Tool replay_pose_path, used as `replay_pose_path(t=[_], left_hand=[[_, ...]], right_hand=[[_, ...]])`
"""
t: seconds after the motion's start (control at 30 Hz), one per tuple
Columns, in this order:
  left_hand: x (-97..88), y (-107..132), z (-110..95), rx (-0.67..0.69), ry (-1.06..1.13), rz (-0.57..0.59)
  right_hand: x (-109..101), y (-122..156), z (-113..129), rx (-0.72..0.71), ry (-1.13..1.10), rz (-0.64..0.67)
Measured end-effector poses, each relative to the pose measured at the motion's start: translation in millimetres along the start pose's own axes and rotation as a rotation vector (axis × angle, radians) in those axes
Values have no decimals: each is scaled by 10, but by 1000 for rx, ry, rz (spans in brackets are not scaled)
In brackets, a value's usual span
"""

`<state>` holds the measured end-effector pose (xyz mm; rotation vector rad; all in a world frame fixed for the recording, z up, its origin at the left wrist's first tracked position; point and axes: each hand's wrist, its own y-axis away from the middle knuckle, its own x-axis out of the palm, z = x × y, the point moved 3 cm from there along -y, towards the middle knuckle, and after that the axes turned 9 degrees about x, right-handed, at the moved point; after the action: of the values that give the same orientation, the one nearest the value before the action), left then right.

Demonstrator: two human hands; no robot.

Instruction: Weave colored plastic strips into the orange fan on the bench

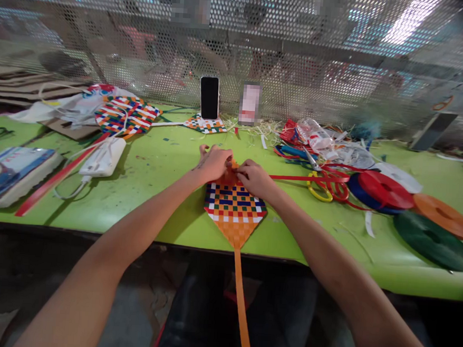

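A woven piece of flat strips (236,204) in orange, blue, white, green and red lies at the front of the green table. Its pointed orange end faces me, and a long orange strip (241,301) hangs from it over the edge. Both hands are at its far end. My left hand (215,163) has its fingers curled in on the weave's orange tip. My right hand (254,177) pinches beside it, close to a red strip (290,177) that runs off to the right. What exactly sits between the fingertips is hidden.
Rolls of red strip (384,189), orange strip (446,216) and green strip (435,240) lie right, near yellow-handled scissors (320,186). A phone (209,98) stands against the mesh panel (145,46). Left are a power strip (103,156) and another woven piece (126,116).
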<state>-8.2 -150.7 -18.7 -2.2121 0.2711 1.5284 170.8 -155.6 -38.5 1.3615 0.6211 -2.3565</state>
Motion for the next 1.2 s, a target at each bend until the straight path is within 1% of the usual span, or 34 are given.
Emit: replay_pose_path(t=[0.2, 0.33, 0.4, 0.5, 0.6, 0.77, 0.9, 0.97, 1.07, 1.13, 1.2], left_hand=[[-68, 14, -53, 20, 0, -28], [-102, -5, 23, -8, 54, 2], [-134, -7, 82, -56, 51, 15], [-167, 5, 133, -125, 39, 95], [-174, 20, 117, -128, 40, 159], [-147, 23, 99, -145, 44, 180], [-114, 6, 146, -147, 43, 189], [-95, -1, 175, -144, 46, 183], [-70, -6, 203, -147, 51, 177], [-62, -5, 207, -149, 57, 173], [-64, -2, 201, -151, 57, 165]], right_hand=[[-11, 14, 26, 26, 12, 17], [14, -4, 10, 81, 0, 21], [20, -19, -4, 123, -17, 7], [13, -23, 6, 151, -32, 3], [-5, 3, 56, 141, -28, 18], [-30, -27, 101, 144, -22, 21], [-56, -201, 62, 242, -3, 40], [-77, -303, 70, 274, 20, 66], [-87, -425, 117, 325, 34, 158], [-84, -474, 149, 369, 39, 215], [-84, -499, 166, 420, 30, 243]])
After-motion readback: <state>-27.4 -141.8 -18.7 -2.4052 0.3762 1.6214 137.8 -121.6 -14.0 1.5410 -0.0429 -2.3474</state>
